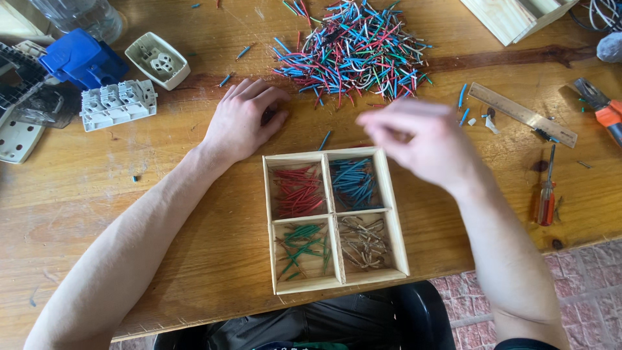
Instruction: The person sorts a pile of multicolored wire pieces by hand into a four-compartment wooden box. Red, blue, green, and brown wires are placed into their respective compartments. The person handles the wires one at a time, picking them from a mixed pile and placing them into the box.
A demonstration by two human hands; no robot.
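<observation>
A small wooden tray (334, 212) with four compartments sits near the table's front edge. It holds red wire pieces (297, 190) at far left, blue pieces (353, 183) at far right, green pieces (302, 248) at near left and bare copper strands (364, 242) at near right. A pile of mixed coloured wire pieces (353, 48) lies beyond it. My left hand (243, 120) rests flat on the table left of the tray's far corner, fingers curled. My right hand (414, 139) hovers blurred above the tray's far right corner; I cannot tell whether it holds a wire.
Socket parts (118, 102), a white socket cover (157, 59) and a blue plastic part (83, 58) lie at the far left. A ruler (521, 114), pliers (602, 110) and an orange-handled screwdriver (546, 192) lie on the right. A wooden box (512, 16) stands at the back right.
</observation>
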